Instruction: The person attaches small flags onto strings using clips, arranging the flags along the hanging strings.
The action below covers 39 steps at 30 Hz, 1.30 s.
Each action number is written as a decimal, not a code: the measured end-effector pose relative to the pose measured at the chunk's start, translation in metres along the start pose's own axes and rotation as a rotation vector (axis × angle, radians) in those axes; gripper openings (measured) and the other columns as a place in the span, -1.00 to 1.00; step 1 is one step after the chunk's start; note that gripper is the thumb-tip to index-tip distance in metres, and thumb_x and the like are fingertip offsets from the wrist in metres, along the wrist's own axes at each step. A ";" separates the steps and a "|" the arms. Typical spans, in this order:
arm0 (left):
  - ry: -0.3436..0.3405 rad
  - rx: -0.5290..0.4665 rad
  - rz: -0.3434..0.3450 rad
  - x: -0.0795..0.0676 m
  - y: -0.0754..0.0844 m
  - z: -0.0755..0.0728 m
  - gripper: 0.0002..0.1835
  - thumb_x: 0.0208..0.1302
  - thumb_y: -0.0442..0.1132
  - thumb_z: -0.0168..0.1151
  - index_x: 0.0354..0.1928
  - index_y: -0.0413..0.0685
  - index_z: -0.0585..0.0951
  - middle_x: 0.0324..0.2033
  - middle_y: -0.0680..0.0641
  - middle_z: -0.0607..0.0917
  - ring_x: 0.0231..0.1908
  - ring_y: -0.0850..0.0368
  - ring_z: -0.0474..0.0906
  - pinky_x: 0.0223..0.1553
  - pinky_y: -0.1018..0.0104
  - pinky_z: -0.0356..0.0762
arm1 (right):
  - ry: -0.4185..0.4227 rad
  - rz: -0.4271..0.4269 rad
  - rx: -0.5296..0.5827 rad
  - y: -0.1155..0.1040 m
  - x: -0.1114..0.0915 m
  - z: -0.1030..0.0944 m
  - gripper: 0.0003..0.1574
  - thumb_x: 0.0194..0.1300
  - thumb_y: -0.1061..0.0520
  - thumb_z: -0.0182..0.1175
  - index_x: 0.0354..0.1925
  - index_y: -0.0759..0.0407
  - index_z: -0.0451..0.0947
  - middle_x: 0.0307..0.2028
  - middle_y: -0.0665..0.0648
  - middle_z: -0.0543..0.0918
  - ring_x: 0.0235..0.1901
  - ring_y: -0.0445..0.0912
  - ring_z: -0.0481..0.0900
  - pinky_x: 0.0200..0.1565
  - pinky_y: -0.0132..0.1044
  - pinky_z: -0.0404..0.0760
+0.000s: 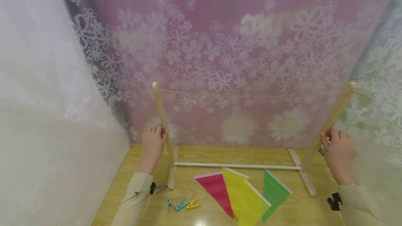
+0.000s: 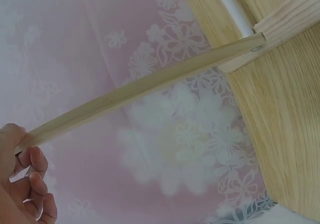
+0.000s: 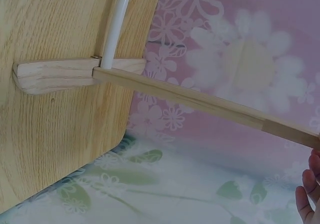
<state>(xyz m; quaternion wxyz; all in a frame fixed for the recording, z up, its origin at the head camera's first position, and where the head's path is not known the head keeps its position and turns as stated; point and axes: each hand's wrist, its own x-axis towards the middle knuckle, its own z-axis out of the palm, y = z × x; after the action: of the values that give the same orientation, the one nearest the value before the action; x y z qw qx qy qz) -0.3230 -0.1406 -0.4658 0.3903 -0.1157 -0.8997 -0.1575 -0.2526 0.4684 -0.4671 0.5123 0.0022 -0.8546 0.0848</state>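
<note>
A wooden stand has two upright posts, a white crossbar (image 1: 235, 165) low between them, and a thin string (image 1: 251, 96) across their tops. My left hand (image 1: 153, 144) pinches the left post (image 1: 161, 109) partway up, between thumb and fingers. On the other side, my right hand (image 1: 339, 154) grips the right post (image 1: 338, 109), which leans outward. Both posts rise from wooden feet, the left foot (image 2: 290, 22) and the right foot (image 3: 55, 74), resting on the tabletop. In the right wrist view only some fingers (image 3: 312, 184) show at the edge.
In front of the crossbar lie a red pennant (image 1: 215, 188), overlapping yellow pennants (image 1: 233, 187) and a green pennant (image 1: 274, 191). Nearby are grey clothespins (image 1: 170, 204), a blue clothespin (image 1: 181, 204) and a yellow clothespin (image 1: 193, 204). Flowered curtains (image 1: 220, 62) hang behind and beside the wooden table (image 1: 141, 156).
</note>
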 end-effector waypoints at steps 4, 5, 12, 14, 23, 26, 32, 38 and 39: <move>-0.017 0.001 -0.012 -0.001 -0.003 -0.001 -0.70 0.39 -0.10 0.34 -0.38 -0.13 0.50 -0.58 -0.09 0.55 -0.46 -0.11 0.43 -0.40 0.04 0.37 | 0.013 0.008 0.008 -0.005 0.000 0.000 -0.73 0.23 0.33 0.36 -0.39 0.39 0.41 -0.51 0.40 0.44 -0.51 0.41 0.37 -0.44 0.21 0.27; -0.021 0.001 -0.015 -0.001 -0.004 -0.002 -0.70 0.39 -0.10 0.34 -0.38 -0.13 0.50 -0.58 -0.09 0.55 -0.46 -0.11 0.42 -0.40 0.05 0.36 | 0.014 0.006 0.006 -0.006 0.000 0.000 -0.72 0.23 0.33 0.36 -0.39 0.39 0.41 -0.51 0.40 0.44 -0.51 0.41 0.38 -0.44 0.21 0.27; -0.027 0.014 -0.033 -0.001 -0.009 -0.004 -0.70 0.40 -0.10 0.33 -0.38 -0.13 0.52 -0.57 -0.09 0.57 -0.46 -0.10 0.42 -0.40 0.05 0.36 | 0.024 -0.031 -0.011 -0.014 -0.001 0.001 -0.73 0.23 0.31 0.35 -0.37 0.40 0.41 -0.52 0.39 0.42 -0.56 0.37 0.37 -0.47 0.19 0.29; -0.026 0.014 -0.039 -0.001 -0.011 -0.005 -0.71 0.38 -0.10 0.35 -0.39 -0.13 0.53 -0.57 -0.09 0.57 -0.46 -0.10 0.42 -0.41 0.06 0.36 | 0.022 -0.035 -0.015 -0.015 -0.002 0.001 -0.72 0.23 0.30 0.36 -0.37 0.40 0.42 -0.52 0.39 0.42 -0.56 0.36 0.38 -0.46 0.19 0.31; -0.041 0.027 -0.053 0.000 -0.017 -0.008 -0.70 0.39 -0.08 0.34 -0.38 -0.13 0.54 -0.57 -0.10 0.60 -0.44 -0.11 0.43 -0.42 0.07 0.33 | 0.006 0.006 -0.007 -0.019 -0.003 0.006 -0.73 0.27 0.29 0.35 -0.37 0.40 0.43 -0.50 0.40 0.45 -0.53 0.37 0.41 -0.45 0.19 0.32; -0.040 0.018 -0.059 0.000 -0.019 -0.010 -0.70 0.40 -0.08 0.33 -0.38 -0.13 0.54 -0.56 -0.10 0.61 -0.45 -0.11 0.43 -0.43 0.07 0.33 | 0.000 0.002 -0.004 -0.021 -0.004 0.006 -0.73 0.26 0.30 0.35 -0.37 0.40 0.43 -0.49 0.40 0.46 -0.53 0.37 0.41 -0.45 0.19 0.33; -0.043 0.027 -0.068 0.000 -0.022 -0.012 -0.70 0.41 -0.06 0.31 -0.37 -0.13 0.55 -0.55 -0.11 0.60 -0.47 -0.10 0.41 -0.45 0.09 0.33 | 0.000 -0.029 -0.004 -0.023 -0.004 0.007 -0.73 0.26 0.31 0.37 -0.35 0.41 0.44 -0.48 0.40 0.47 -0.54 0.35 0.41 -0.46 0.18 0.35; -0.018 0.031 -0.065 -0.001 -0.023 -0.011 -0.70 0.40 -0.07 0.33 -0.38 -0.13 0.54 -0.57 -0.10 0.58 -0.48 -0.10 0.40 -0.45 0.09 0.32 | -0.001 -0.012 0.004 -0.025 -0.004 0.009 -0.73 0.26 0.33 0.37 -0.36 0.41 0.43 -0.47 0.41 0.49 -0.54 0.34 0.43 -0.46 0.18 0.38; -0.020 0.030 -0.068 -0.001 -0.023 -0.012 -0.70 0.40 -0.07 0.32 -0.38 -0.13 0.54 -0.57 -0.10 0.57 -0.48 -0.10 0.40 -0.44 0.08 0.32 | -0.001 -0.010 0.004 -0.025 -0.004 0.009 -0.73 0.26 0.33 0.37 -0.36 0.40 0.43 -0.47 0.41 0.49 -0.54 0.34 0.43 -0.46 0.18 0.37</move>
<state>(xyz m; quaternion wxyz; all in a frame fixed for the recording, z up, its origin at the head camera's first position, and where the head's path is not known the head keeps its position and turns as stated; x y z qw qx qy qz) -0.3223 -0.1665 -0.4635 0.3774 -0.0809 -0.9092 -0.1559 -0.2564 0.4417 -0.4714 0.5121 0.0078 -0.8547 0.0840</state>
